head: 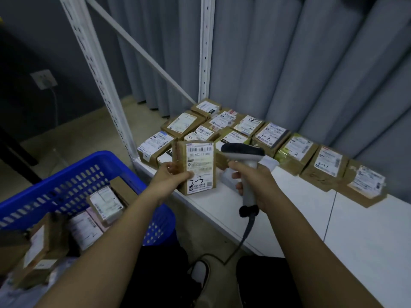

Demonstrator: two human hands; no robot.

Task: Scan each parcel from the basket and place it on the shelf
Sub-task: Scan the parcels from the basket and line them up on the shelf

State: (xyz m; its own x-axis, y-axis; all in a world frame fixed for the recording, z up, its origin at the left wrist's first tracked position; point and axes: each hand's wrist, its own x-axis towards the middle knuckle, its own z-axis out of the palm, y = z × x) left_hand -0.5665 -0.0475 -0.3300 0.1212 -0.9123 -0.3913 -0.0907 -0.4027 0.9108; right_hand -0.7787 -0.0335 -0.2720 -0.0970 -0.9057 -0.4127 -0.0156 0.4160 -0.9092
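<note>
Parcel (198,167), a small cardboard box with a white label marked "2-3", is standing upright above the front edge of the white shelf (311,207). The left hand (171,174) is pinching it at its left edge, thumb on the labelled face and fingers behind. The right hand (249,176) is wrapping its grip around the handle of the corded barcode scanner (243,152), whose head is sitting just beside the parcel's right edge; whether it is aiming at the barcode cannot be told.

The box is appearing light and stiff, judging by the one-handed pinch; its taped faces may be slippery, so holding across the edges is looking soundest.

Scanned parcels (226,127) are lying in rows at the back of the shelf. More parcels are waiting in the blue basket (73,174) at lower left.
</note>
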